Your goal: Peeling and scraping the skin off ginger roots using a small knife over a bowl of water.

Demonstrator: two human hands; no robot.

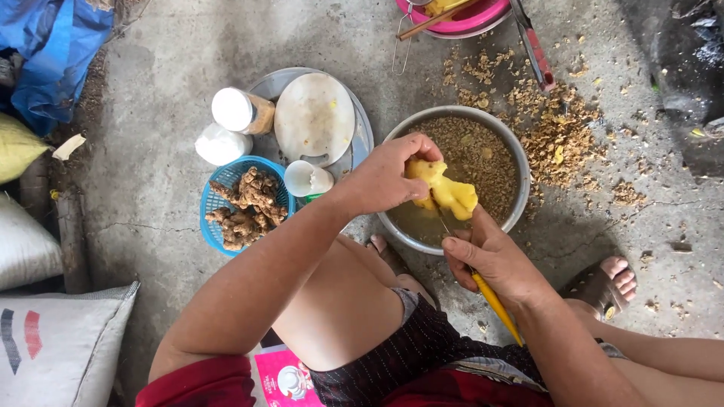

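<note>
Over the metal bowl (513,162) of peelings, the left hand (385,177) clamps a peeled yellow ginger root (445,192), its long axis slanting down toward the right hand (490,260), which grips a yellow-handled knife (494,301) just below, blade touching the root.

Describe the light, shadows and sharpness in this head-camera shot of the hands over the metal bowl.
Head view: soft, even daylight with no hard glare; the metal bowl casts only a faint shadow on the concrete to its lower right. The left hand holding the peeled yellow root is sharp, and so is the right hand with the yellow-handled knife. The edges bend slightly from the wide lens.
</note>
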